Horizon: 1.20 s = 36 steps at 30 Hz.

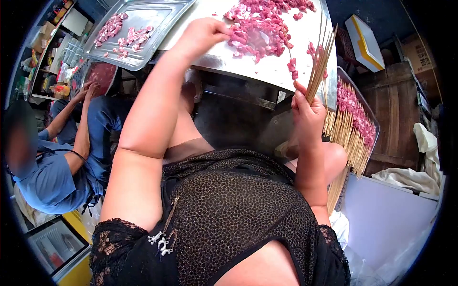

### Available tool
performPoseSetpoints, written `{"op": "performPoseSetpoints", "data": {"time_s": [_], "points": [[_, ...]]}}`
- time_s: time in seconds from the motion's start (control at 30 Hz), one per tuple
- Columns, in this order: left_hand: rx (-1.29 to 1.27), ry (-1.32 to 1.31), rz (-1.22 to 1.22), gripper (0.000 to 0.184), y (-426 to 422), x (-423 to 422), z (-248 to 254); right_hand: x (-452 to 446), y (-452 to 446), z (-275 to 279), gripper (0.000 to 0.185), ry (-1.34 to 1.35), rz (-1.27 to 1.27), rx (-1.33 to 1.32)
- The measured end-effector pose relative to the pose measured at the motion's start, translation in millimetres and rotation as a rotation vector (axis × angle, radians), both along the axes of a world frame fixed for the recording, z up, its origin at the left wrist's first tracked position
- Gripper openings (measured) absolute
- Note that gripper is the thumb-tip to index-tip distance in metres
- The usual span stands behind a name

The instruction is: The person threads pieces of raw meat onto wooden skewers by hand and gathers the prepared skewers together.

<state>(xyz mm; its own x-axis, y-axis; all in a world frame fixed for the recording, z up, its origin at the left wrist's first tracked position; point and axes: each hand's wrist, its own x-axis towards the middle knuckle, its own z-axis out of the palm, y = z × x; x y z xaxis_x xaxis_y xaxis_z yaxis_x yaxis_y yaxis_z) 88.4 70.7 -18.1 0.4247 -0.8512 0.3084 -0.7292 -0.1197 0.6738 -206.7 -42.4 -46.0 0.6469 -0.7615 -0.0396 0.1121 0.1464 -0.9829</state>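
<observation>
My left hand (pixel 204 37) reaches over the white tabletop, its thumb and fingertips pinched at the left edge of a pile of raw meat pieces (pixel 260 40). The small piece between those fingertips is mostly hidden. In my right hand (pixel 307 112), closed at the table's near edge, is a bundle of bamboo skewers (pixel 318 71) pointing up and away. One skewer in that hand slants apart from the bundle, with several meat pieces (pixel 293 69) threaded on it. Beside my right hand, a tray holds many loaded meat skewers (pixel 355 119), bare sticks toward me.
A metal tray (pixel 157 12) with scattered meat pieces sits at upper left. Another person in a blue shirt (pixel 57 174) sits at left, hands at a container of meat (pixel 101 76). A white and yellow box (pixel 365 43) and wooden board (pixel 393 112) stand at right.
</observation>
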Motion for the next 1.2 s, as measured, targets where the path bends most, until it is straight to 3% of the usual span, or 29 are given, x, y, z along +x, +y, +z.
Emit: {"op": "performPoseSetpoints", "data": {"time_s": [0.13,0.27,0.37,0.4,0.47,0.5,0.53,0.6,0.73,1.2], "points": [[0.146,-0.448,0.023,0.016,-20,-30,-8,4,7,1,0.025,0.006,0.018,-0.008],[0.259,-0.542,0.077,0.017,-21,-29,-2,-2,4,1,0.024,0.018,-0.004,-0.045],[0.294,-0.155,0.139,0.017,-15,-24,7,-5,2,-1,0.024,0.038,-0.004,-0.029],[0.296,-0.159,0.137,0.017,-14,-24,7,-6,2,-3,0.024,0.036,-0.007,-0.027],[0.109,0.424,0.217,0.019,-12,-22,8,-3,2,-6,0.025,0.012,0.073,0.001],[0.048,0.613,0.199,0.021,-14,-19,4,1,5,-6,0.024,0.025,0.087,0.009],[0.051,0.606,0.199,0.021,-14,-19,3,4,7,-3,0.024,0.019,0.086,0.012],[-0.175,1.228,0.124,0.020,-17,-21,0,7,12,2,0.025,0.077,0.181,0.023],[-0.307,1.378,-0.033,0.020,-29,-39,4,15,12,-11,0.024,0.110,0.205,-0.090],[-0.505,1.449,-0.029,0.026,-38,-44,4,16,15,-8,0.024,0.162,0.174,-0.081]]}}
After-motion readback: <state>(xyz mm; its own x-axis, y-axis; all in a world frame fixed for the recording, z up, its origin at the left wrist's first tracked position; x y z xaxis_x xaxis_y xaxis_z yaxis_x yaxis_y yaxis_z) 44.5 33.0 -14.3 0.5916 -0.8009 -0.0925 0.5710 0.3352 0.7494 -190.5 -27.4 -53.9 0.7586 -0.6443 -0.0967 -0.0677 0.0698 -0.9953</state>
